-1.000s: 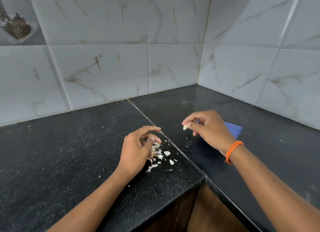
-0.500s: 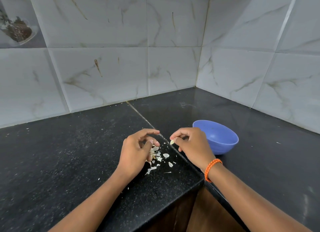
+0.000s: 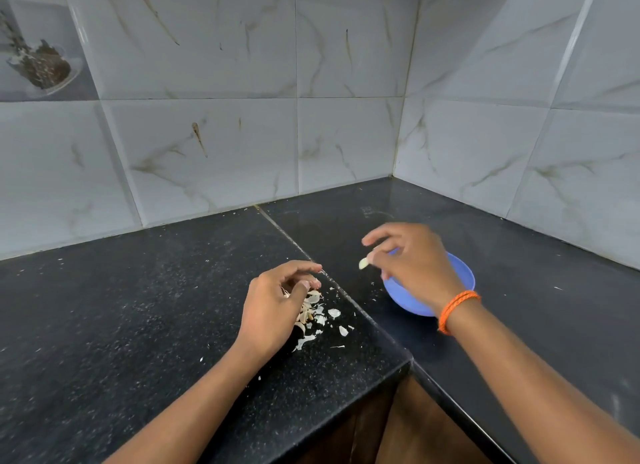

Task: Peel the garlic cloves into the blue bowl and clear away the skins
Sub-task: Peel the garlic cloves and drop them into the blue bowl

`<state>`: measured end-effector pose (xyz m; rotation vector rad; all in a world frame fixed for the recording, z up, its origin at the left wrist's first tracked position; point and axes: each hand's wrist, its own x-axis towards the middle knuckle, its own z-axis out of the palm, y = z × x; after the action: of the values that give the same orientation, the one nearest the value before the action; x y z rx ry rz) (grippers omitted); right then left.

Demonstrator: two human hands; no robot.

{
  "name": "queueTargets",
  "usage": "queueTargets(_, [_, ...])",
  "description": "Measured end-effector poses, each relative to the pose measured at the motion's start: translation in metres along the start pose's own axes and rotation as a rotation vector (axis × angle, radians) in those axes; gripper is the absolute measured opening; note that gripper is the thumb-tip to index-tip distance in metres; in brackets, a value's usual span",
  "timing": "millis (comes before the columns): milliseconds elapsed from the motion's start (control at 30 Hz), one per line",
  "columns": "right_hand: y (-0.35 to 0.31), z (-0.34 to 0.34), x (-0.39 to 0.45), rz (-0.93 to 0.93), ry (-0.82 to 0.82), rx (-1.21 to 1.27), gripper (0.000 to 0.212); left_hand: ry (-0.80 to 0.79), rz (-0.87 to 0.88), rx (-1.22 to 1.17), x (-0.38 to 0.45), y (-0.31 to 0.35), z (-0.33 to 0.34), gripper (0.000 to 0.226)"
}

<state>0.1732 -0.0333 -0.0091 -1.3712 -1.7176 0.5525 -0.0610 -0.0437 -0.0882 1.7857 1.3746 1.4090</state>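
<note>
A: Counter (image 3: 138, 325), bowl (image 3: 464, 276), hands?
B: Bowl sits on the counter, under my right hand (image 3: 415, 262), which pinches a clove (image 3: 363, 263) beside its rim.
A: Left?
B: My left hand (image 3: 273, 307), loosely curled, rests over the skins (image 3: 322, 316); any hold is hidden.

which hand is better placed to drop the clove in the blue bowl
Right. The right hand already pinches the garlic clove just above the blue bowl. The left hand rests over the skins, farther away.
</note>
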Motion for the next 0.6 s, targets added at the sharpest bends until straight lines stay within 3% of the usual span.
queueTargets(133, [0.029, -0.042, 0.017, 0.15, 0.039, -0.191, 0.019, 0.008, 0.006, 0.059, 0.005, 0.0, -0.002, 0.032])
queueTargets(300, [0.052, -0.043, 0.021, 0.238, -0.03, -0.269, 0.024, -0.029, -0.01, 0.087, 0.009, -0.007, -0.004, 0.031])
queueTargets(433, [0.046, -0.039, 0.023, 0.158, 0.048, -0.321, 0.047, -0.06, -0.036, 0.075, 0.014, -0.012, -0.014, 0.027])
queueTargets(600, [0.013, -0.019, 0.01, -0.057, 0.16, -0.225, 0.019, -0.185, -0.099, 0.062, 0.026, -0.015, -0.036, 0.018])
